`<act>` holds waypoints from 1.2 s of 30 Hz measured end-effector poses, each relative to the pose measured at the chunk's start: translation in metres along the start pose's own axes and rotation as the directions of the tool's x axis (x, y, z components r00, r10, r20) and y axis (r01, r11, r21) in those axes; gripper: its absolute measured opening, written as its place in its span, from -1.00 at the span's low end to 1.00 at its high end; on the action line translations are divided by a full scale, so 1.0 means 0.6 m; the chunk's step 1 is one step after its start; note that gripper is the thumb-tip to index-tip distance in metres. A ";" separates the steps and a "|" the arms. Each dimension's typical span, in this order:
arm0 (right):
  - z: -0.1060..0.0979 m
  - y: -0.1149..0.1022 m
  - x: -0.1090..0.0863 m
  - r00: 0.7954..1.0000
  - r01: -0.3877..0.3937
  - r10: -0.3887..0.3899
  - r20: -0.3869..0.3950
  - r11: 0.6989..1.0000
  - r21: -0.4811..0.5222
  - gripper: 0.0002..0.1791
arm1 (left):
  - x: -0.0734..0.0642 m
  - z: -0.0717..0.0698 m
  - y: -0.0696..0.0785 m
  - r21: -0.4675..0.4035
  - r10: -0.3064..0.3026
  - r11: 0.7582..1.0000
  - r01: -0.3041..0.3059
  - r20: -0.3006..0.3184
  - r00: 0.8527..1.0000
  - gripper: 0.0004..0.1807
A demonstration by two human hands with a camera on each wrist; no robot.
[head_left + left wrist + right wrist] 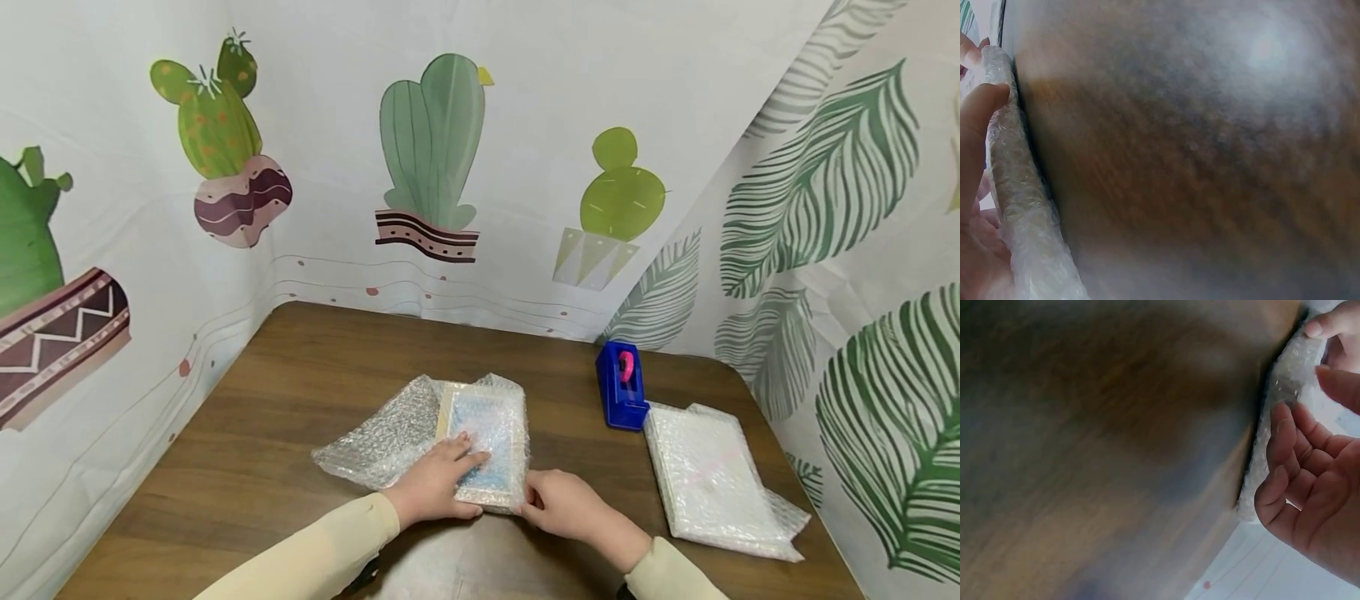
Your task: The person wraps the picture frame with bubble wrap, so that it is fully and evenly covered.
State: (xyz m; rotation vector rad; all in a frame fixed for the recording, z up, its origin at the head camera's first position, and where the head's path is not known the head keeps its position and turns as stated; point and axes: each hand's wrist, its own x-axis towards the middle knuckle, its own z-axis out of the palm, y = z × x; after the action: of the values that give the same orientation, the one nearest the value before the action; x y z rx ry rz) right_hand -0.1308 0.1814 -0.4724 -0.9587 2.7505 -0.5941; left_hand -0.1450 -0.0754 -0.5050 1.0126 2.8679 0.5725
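Bubble wrap (382,437) is covering part of a framed picture (491,408) beneath the spread fingers of the left hand (435,479) and stretching left past them. Curled fingers of the right hand (562,504) are gripping the wrapped near corner. Rightward of them, a blue tape dispenser (621,392) and a bubble-wrapped parcel (708,475) are resting.

And it's pale cream on both arms: left sleeve (307,543), right sleeve (670,572), a matching pair! A dark piece (363,577) peeks from under the left one, and there's bare left hand (435,481), bare right hand (566,503)!
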 end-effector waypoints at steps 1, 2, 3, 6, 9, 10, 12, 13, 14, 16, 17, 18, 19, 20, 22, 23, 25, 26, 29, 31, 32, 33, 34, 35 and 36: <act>0.000 -0.003 0.000 1.000 0.003 -0.003 -0.001 1.000 -0.025 -0.67 | 0.000 0.000 0.000 0.002 -0.001 1.000 0.001 0.001 1.000 -0.15; 0.000 -0.004 -0.001 1.000 0.010 -0.010 -0.002 0.999 -0.043 -0.68 | 0.000 0.000 0.000 0.004 -0.002 1.000 0.002 0.002 1.000 -0.14; 0.000 -0.005 -0.001 1.000 0.016 -0.016 0.000 0.998 -0.055 -0.69 | 0.000 0.001 -0.001 0.004 -0.004 1.000 0.004 0.004 1.000 -0.14; 0.001 -0.006 -0.003 0.999 0.032 -0.033 -0.006 0.998 -0.060 -0.71 | 0.001 0.002 -0.001 0.004 -0.002 1.000 0.002 0.006 1.000 -0.14; 0.002 -0.004 -0.003 0.998 0.060 -0.061 -0.020 0.996 -0.059 -0.71 | 0.001 0.002 -0.001 0.004 0.001 1.000 -0.001 0.002 1.000 -0.14; 0.003 -0.003 -0.003 0.997 0.067 -0.069 -0.023 0.996 -0.058 -0.71 | 0.001 0.002 -0.001 0.004 0.001 1.000 -0.001 0.001 1.000 -0.14; 0.005 0.000 -0.003 0.996 0.087 -0.088 -0.028 0.995 -0.053 -0.71 | 0.002 0.002 0.000 0.007 -0.002 1.000 0.002 0.002 1.000 -0.14; 0.006 0.002 -0.003 0.995 0.096 -0.097 -0.030 0.994 -0.047 -0.72 | 0.002 0.003 0.000 0.006 -0.002 1.000 0.002 0.002 1.000 -0.14; 0.007 0.004 -0.003 0.994 0.105 -0.107 -0.035 0.994 -0.042 -0.72 | 0.002 0.003 -0.001 0.006 -0.004 1.000 0.004 0.003 1.000 -0.14; 0.010 0.008 -0.004 0.992 0.117 -0.119 -0.046 0.993 -0.028 -0.72 | 0.003 0.003 -0.001 0.005 -0.005 1.000 0.005 0.005 1.000 -0.14; 0.011 0.009 -0.005 0.990 0.125 -0.126 -0.055 0.992 -0.023 -0.72 | 0.003 0.003 -0.001 0.005 -0.006 1.000 0.006 0.006 1.000 -0.14; 0.012 0.011 -0.006 0.989 0.128 -0.129 -0.066 0.992 -0.021 -0.71 | 0.002 0.003 -0.001 0.002 -0.005 1.000 0.005 0.006 1.000 -0.14; 0.013 0.012 -0.007 0.988 0.130 -0.131 -0.080 0.991 -0.020 -0.71 | 0.002 0.003 -0.001 0.003 -0.002 1.000 0.002 0.003 1.000 -0.14; 0.014 0.012 -0.009 0.987 0.127 -0.128 -0.096 0.992 -0.022 -0.71 | 0.002 0.003 -0.001 0.006 0.000 1.000 0.000 0.002 1.000 -0.14; 0.017 0.012 -0.013 0.983 0.112 -0.116 -0.145 0.993 -0.040 -0.69 | 0.001 0.002 0.000 0.008 0.006 1.000 -0.006 -0.003 1.000 -0.15; 0.019 0.012 -0.015 0.978 0.104 -0.113 -0.175 0.993 -0.062 -0.69 | 0.001 0.002 0.000 0.010 0.008 1.000 -0.008 -0.005 1.000 -0.15; 0.024 0.009 -0.016 0.961 0.088 -0.124 -0.246 0.984 -0.154 -0.66 | 0.001 0.001 0.002 0.014 0.018 1.000 -0.017 -0.013 1.000 -0.15; 0.027 0.007 -0.015 0.949 0.082 -0.146 -0.279 0.971 -0.226 -0.64 | 0.001 0.000 0.002 0.011 0.020 1.000 -0.019 -0.014 1.000 -0.15; 0.034 -0.001 -0.008 0.903 0.066 -0.250 -0.351 0.885 -0.461 -0.60 | 0.002 -0.001 0.004 0.004 0.022 1.000 -0.022 -0.020 1.000 -0.13; 0.037 -0.005 -0.003 0.879 0.053 -0.304 -0.368 0.828 -0.558 -0.59 | 0.003 0.000 0.005 -0.011 0.021 1.000 -0.022 -0.024 0.999 -0.10; 0.039 -0.006 -0.001 0.873 0.055 -0.317 -0.370 0.819 -0.571 -0.58 | 0.003 0.000 0.005 -0.018 0.018 1.000 -0.018 -0.023 1.000 -0.09; 0.039 -0.007 0.000 0.875 0.059 -0.314 -0.369 0.825 -0.562 -0.58 | 0.002 0.001 0.005 -0.022 0.014 1.000 -0.015 -0.022 1.000 -0.07; 0.040 -0.008 0.000 0.881 0.064 -0.301 -0.365 0.840 -0.539 -0.57 | 0.002 0.002 0.005 -0.025 0.014 1.000 -0.014 -0.021 1.000 -0.04; 0.040 -0.009 0.000 0.888 0.070 -0.285 -0.360 0.859 -0.508 -0.57 | 0.002 0.003 0.005 -0.026 0.016 1.000 -0.016 -0.022 1.000 -0.02; 0.039 -0.009 0.000 0.898 0.077 -0.268 -0.350 0.877 -0.474 -0.57 | 0.002 0.004 0.005 -0.025 0.018 1.000 -0.018 -0.023 1.000 -0.01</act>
State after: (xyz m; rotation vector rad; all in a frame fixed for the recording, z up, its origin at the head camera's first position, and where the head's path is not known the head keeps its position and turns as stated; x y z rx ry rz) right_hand -0.1209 0.1704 -0.4913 -1.3279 3.2882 -0.1820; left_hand -0.1434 -0.0717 -0.5059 1.0363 2.8662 0.6241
